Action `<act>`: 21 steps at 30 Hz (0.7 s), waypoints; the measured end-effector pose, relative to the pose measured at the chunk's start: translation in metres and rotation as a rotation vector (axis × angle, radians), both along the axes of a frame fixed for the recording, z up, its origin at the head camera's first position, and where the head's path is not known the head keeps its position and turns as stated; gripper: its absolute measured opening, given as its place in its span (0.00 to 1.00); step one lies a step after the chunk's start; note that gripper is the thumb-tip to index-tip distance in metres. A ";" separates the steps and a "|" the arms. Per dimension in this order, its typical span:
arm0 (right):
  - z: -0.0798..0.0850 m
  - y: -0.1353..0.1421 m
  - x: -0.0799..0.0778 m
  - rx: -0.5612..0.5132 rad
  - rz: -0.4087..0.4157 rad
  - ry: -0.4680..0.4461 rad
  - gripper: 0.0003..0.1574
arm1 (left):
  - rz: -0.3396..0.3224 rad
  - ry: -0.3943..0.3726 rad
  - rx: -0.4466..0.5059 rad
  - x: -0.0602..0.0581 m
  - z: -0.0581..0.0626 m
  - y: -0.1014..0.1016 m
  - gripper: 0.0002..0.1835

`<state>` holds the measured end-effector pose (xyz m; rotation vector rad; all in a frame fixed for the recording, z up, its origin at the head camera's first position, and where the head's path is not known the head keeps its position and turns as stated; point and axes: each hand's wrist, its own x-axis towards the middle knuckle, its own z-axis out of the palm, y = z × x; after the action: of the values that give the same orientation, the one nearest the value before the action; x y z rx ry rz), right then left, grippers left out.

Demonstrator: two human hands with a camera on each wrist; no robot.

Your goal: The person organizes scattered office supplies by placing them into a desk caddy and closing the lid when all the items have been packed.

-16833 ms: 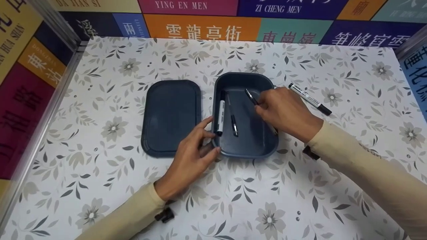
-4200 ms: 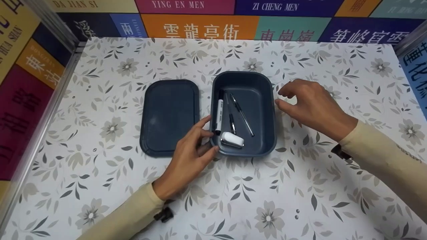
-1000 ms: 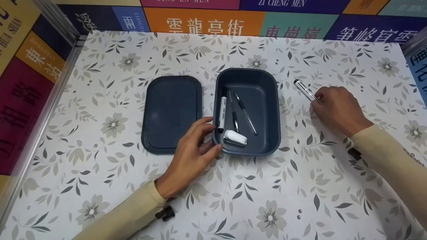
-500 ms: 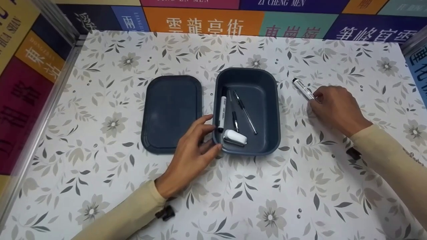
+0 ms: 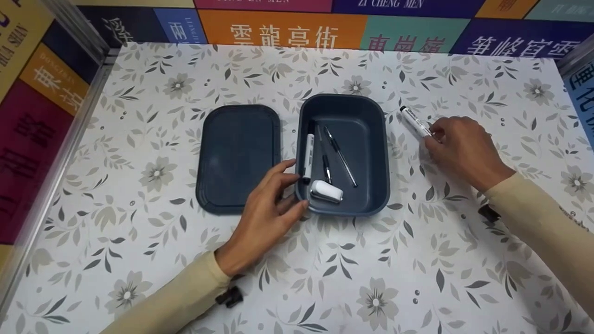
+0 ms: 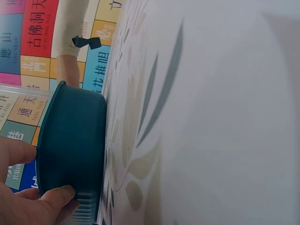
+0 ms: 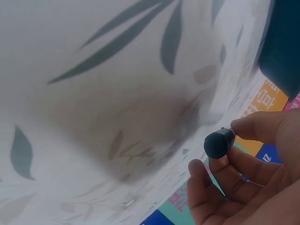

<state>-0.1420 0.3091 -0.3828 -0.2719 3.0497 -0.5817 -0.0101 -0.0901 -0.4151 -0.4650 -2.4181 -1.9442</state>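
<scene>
A dark blue plastic box [image 5: 371,153] stands uncovered on the table. Inside lie a white marker [image 5: 308,157], two black pens [image 5: 341,157] and a small white stapler [image 5: 326,191]. At the near left corner, my left hand [image 5: 267,215] touches the outer walls with fingertips and thumb; the left wrist view also shows them on the box [image 6: 72,136]. To the right of the box, my right hand [image 5: 464,148] pinches a second marker [image 5: 414,121] with a black cap between thumb and fingers. In the right wrist view that marker's dark end [image 7: 218,144] points at the camera.
The dark blue lid [image 5: 239,157] lies flat just left of the box, partly behind my left hand. A floral cloth [image 5: 371,260] covers the table. Printed panels [image 5: 283,30] with large lettering border its back and sides.
Earlier, a pen was in my right hand; it lies in the box now, as does the stapler. My right hand has since taken the marker and moved it slightly left. My left hand stays put.
</scene>
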 end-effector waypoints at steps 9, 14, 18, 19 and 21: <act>0.008 -0.010 0.005 -0.025 0.029 0.053 0.17 | 0.004 -0.002 0.006 -0.001 -0.002 0.000 0.23; 0.012 -0.017 0.007 -0.039 0.046 0.084 0.16 | 0.008 -0.009 -0.002 -0.001 0.000 0.000 0.23; 0.015 -0.023 0.009 -0.044 0.060 0.109 0.16 | 0.007 -0.004 -0.008 -0.001 0.001 0.000 0.23; 0.016 -0.025 0.010 -0.042 0.065 0.116 0.16 | 0.005 -0.004 -0.006 0.000 0.001 0.000 0.23; 0.018 -0.028 0.011 -0.042 0.074 0.129 0.15 | 0.004 -0.004 -0.006 0.000 0.000 0.000 0.22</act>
<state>-0.1309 0.2810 -0.3650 -0.4378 3.1367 -0.6493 -0.0102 -0.0903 -0.4148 -0.4563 -2.4262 -1.9389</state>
